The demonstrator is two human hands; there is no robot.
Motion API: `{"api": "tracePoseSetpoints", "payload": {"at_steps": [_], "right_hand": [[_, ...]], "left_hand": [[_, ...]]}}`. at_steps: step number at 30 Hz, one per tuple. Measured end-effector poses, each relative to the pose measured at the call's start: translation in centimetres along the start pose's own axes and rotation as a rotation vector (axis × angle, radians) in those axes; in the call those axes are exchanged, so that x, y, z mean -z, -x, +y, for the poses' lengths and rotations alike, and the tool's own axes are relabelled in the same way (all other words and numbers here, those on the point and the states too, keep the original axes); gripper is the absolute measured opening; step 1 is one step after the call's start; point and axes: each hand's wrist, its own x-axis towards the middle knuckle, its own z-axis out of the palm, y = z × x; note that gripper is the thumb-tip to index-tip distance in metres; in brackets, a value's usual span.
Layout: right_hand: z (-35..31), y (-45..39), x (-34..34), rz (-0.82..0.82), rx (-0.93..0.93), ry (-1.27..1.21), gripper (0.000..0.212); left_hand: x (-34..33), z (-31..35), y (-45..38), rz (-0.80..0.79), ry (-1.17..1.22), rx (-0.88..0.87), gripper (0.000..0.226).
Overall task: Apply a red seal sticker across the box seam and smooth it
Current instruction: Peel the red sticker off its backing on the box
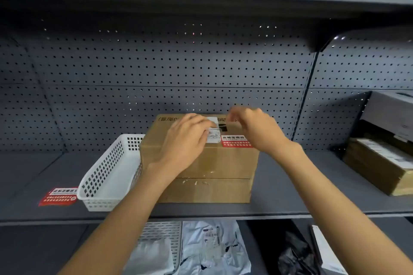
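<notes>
A brown cardboard box [207, 165] stands on the grey shelf [279, 196]. A red seal sticker [235, 141] lies on the box top near its front edge, beside a white label [213, 136]. My left hand [185, 140] rests flat on the box top, its fingertips on the white label. Over the back right of the box hovers my right hand [254, 128], blurred, with its fingers curled; whether it pinches anything I cannot tell. A second red sticker sheet [58, 196] lies on the shelf at the left.
A white perforated basket [107, 176] stands against the box's left side. Other cardboard boxes [380, 163] sit at the right end of the shelf. Grey mailer bags [212, 248] and a dark bag [295, 254] lie on the shelf below. Pegboard backs the shelf.
</notes>
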Motion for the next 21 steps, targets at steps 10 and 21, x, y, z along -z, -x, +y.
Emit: {"api": "tracePoseSetpoints", "payload": {"at_steps": [10, 21], "right_hand": [[2.5, -0.4, -1.1, -0.257, -0.006, -0.23, 0.039], [0.9, -3.1, -1.6, -0.41, 0.016, -0.132, 0.024]], "left_hand": [[-4.3, 0.7, -2.5, -0.181, 0.011, 0.073, 0.039], [-4.8, 0.5, -2.4, -0.206, -0.037, 0.088, 0.039]]}}
